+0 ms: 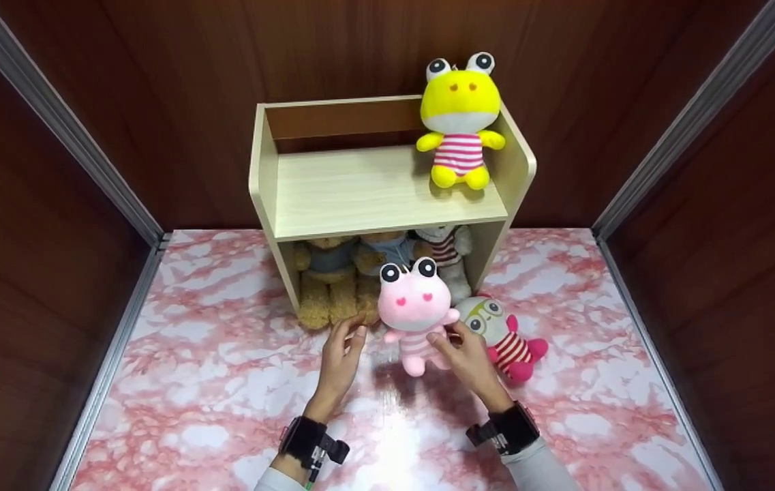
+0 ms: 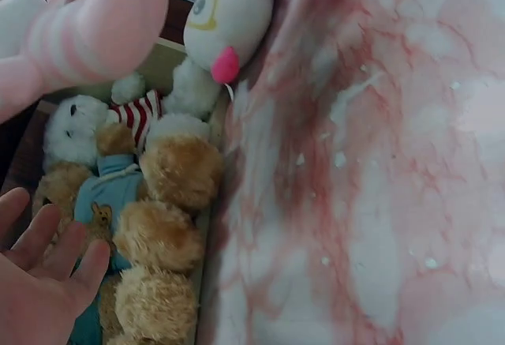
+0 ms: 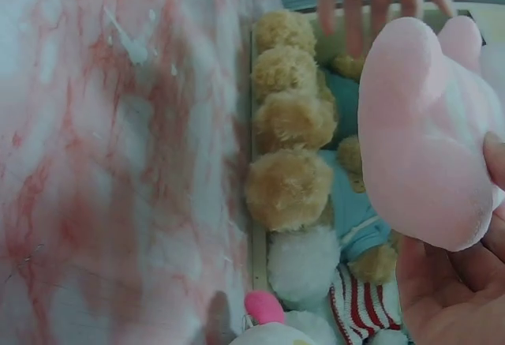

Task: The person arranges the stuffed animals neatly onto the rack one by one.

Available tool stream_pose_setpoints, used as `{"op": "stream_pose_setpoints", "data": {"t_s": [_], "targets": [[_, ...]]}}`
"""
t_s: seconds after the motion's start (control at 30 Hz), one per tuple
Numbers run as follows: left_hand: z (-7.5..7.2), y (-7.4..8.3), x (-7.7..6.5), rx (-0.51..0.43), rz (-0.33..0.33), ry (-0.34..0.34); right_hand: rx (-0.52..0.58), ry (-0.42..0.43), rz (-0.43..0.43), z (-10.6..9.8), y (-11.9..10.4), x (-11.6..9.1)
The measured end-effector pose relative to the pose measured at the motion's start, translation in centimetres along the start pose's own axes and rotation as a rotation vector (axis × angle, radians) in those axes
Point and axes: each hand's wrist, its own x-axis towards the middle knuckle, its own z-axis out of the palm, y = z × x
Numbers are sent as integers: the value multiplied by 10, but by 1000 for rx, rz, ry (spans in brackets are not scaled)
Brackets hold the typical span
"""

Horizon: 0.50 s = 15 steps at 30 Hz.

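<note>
A pink frog plush (image 1: 414,307) with white bulging eyes and a striped body is held up off the table, in front of the shelf. My right hand (image 1: 467,354) grips it by its side, thumb in front; the right wrist view shows the plush's underside (image 3: 426,148) close up. To the left of the plush, my left hand (image 1: 343,358) is apart from it and holds nothing. Its fingers (image 2: 49,234) are spread in the left wrist view. Behind my right hand a plush with yellow glasses and a red striped body (image 1: 513,351) lies on the table.
A pale wooden shelf (image 1: 332,191) stands at the back. On its upper board sits a yellow frog plush (image 1: 461,129), at the right. Brown teddy bears (image 1: 329,290) and a white plush in a striped top (image 1: 452,252) fill the lower compartment. Wooden walls enclose the marbled table (image 1: 210,382).
</note>
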Motion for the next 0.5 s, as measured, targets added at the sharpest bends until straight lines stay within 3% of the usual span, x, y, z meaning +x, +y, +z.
{"op": "stream_pose_setpoints", "data": {"t_s": [0.3,0.5], "targets": [[-7,-18,-8,150,-85,-110,15,2,-107,-2,-34,11],[-9,-28,-15,181,-119,-173,9,37,-119,-4,-55,24]]}}
